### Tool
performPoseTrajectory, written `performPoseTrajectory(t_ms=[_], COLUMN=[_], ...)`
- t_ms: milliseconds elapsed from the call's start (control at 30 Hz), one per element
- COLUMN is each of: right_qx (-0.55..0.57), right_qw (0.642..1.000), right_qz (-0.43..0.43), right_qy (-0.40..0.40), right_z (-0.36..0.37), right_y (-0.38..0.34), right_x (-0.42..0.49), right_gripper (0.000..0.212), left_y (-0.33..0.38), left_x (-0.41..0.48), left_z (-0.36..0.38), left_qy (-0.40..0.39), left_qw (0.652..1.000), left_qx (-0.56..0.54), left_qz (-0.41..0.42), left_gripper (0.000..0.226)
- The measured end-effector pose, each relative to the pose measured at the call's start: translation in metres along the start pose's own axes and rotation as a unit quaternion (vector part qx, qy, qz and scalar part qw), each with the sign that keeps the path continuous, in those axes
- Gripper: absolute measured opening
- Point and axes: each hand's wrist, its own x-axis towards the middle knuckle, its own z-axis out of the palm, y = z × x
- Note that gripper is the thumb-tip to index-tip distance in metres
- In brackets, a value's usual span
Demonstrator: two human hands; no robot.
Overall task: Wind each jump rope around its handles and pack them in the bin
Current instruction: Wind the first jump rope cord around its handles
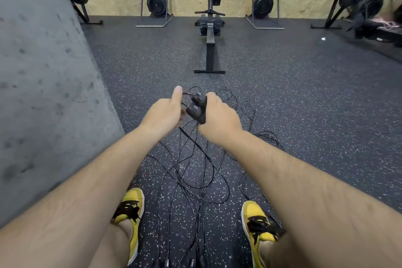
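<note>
My right hand grips two black jump rope handles side by side, their ends pointing left. My left hand is closed on the thin black cord right beside the handles, thumb raised. A tangle of several black jump rope cords lies on the speckled rubber floor below my hands and between my feet. More handle ends show at the bottom edge. No bin is in view.
A grey concrete wall rises close on the left. A rowing machine stands straight ahead, with upright rowers along the plywood back wall. More equipment sits at the far right. My yellow shoes flank the cords.
</note>
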Motion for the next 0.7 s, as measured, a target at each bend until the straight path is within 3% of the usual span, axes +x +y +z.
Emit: performPoseTrajectory(t_ms=[67, 133, 167, 233, 300, 400, 467, 567, 633, 700], right_qx=[-0.035, -0.049, -0.058, -0.083, -0.095, -0.122, -0.150, -0.123, -0.137, -0.142], right_qw=[0.999, 0.998, 0.997, 0.992, 0.986, 0.976, 0.968, 0.980, 0.984, 0.986], right_qz=[-0.015, -0.035, -0.049, -0.091, -0.132, -0.180, -0.199, -0.158, -0.113, -0.079], right_qy=[0.007, 0.020, 0.026, 0.032, 0.034, 0.025, 0.023, 0.023, 0.026, 0.029], right_z=[-0.010, -0.019, -0.023, -0.026, -0.024, -0.015, -0.011, -0.008, -0.009, -0.011], right_y=[0.008, 0.012, 0.012, 0.008, 0.004, -0.005, -0.007, -0.003, 0.004, 0.009], right_x=[0.005, 0.009, 0.012, 0.017, 0.019, 0.017, 0.018, 0.021, 0.021, 0.020], right_gripper=[0.047, 0.041, 0.040, 0.040, 0.040, 0.038, 0.041, 0.053, 0.069, 0.066], left_y=[-0.004, -0.004, -0.004, -0.008, -0.011, -0.015, -0.013, -0.010, -0.013, -0.016], left_x=[-0.005, -0.007, -0.006, 0.000, 0.008, 0.021, 0.025, 0.024, 0.026, 0.027], left_z=[-0.010, -0.016, -0.017, -0.012, -0.006, -0.005, -0.004, -0.003, -0.004, -0.006], left_qy=[0.041, 0.079, 0.075, 0.035, 0.021, 0.040, 0.013, -0.013, -0.008, 0.003], left_qw=[0.984, 0.962, 0.944, 0.904, 0.893, 0.881, 0.881, 0.892, 0.903, 0.910], left_qx=[0.168, 0.204, 0.221, 0.295, 0.319, 0.317, 0.329, 0.327, 0.312, 0.298], left_qz=[0.042, 0.166, 0.233, 0.306, 0.318, 0.348, 0.341, 0.311, 0.295, 0.288], left_gripper=[0.077, 0.044, 0.038, 0.075, 0.095, 0.099, 0.080, 0.037, 0.028, 0.028])
